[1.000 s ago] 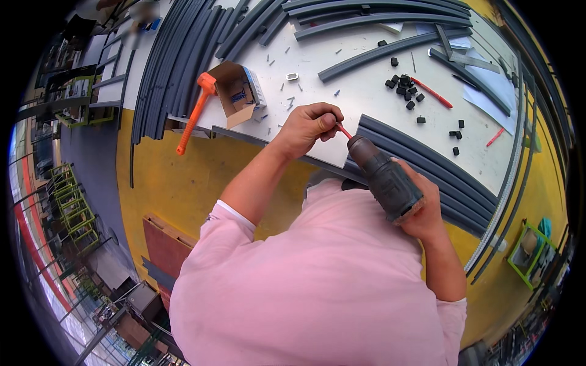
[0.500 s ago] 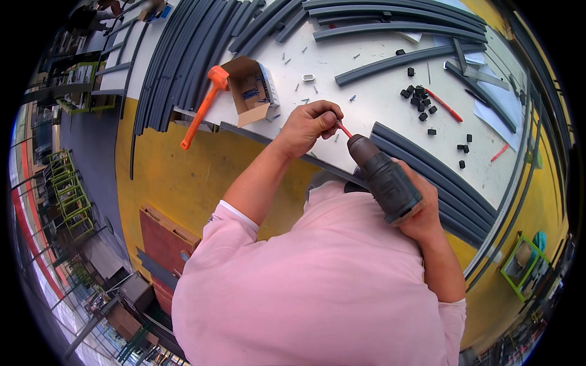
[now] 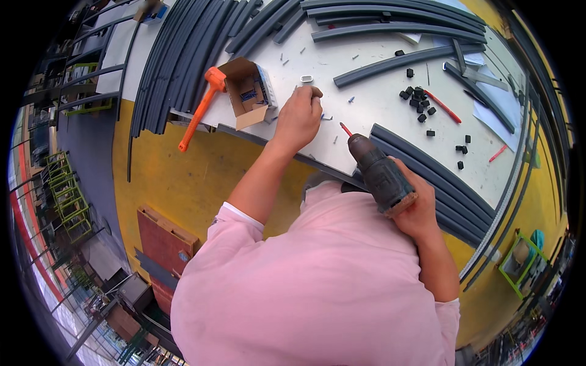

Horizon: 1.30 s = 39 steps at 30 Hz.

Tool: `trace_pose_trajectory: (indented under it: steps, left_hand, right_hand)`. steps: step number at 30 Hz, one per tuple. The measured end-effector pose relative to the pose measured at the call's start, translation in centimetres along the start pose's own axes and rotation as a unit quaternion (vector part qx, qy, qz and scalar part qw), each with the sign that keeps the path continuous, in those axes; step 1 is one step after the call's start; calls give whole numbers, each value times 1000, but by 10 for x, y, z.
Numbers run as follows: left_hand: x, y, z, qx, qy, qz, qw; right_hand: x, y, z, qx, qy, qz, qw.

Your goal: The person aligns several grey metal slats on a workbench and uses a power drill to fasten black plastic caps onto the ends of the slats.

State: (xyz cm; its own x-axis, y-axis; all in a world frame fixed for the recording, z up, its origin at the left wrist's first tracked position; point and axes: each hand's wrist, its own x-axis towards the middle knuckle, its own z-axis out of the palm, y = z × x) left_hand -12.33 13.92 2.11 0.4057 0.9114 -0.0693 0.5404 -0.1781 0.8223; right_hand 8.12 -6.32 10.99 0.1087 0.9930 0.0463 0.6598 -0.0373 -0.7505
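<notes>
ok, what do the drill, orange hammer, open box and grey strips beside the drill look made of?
Drill: probably plastic, maybe rubberised; dark, dull housing.
Orange hammer: likely plastic or rubber, same bright colour on head and handle; core hidden.
Open box: cardboard, matte brown inside, folded flaps.
Grey strips: smooth, low sheen; plastic or coated metal, can't tell which.

Drill (image 3: pixel 379 174) in right grip (image 3: pixel 419 206), orange mallet (image 3: pixel 200 114)

Mostly black on the power drill (image 3: pixel 382 178), red on its screwdriver bit (image 3: pixel 346 129), bright orange on the mallet (image 3: pixel 201 110).
</notes>
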Motion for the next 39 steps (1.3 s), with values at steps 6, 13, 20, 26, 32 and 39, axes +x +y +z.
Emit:
trace_pose_trajectory:
  steps: [6,13,20,26,32,39]
  left_hand:
    - [25,14,49,187,-64,104,975]
    - [41,26,70,242,-115,35,963]
    - [8,93,67,-497,-272,-207,798]
    - [-19,124,96,-542,-222,-259,767]
    - [-39,148,117,-540,-247,-253,764]
    - [-53,174,131,-438,-234,-210,842]
  right_hand:
    - [-21,5,-6,51,50,56,996]
    - [-53,17,-15,28,97,95,990]
    - [-72,29,-40,21,154,48,987]
    - [-95,41,-64,45,179,4,983]
    - [-117,59,-80,57,184,-12,981]
    - [-134,70,-95,-2,193,-37,980]
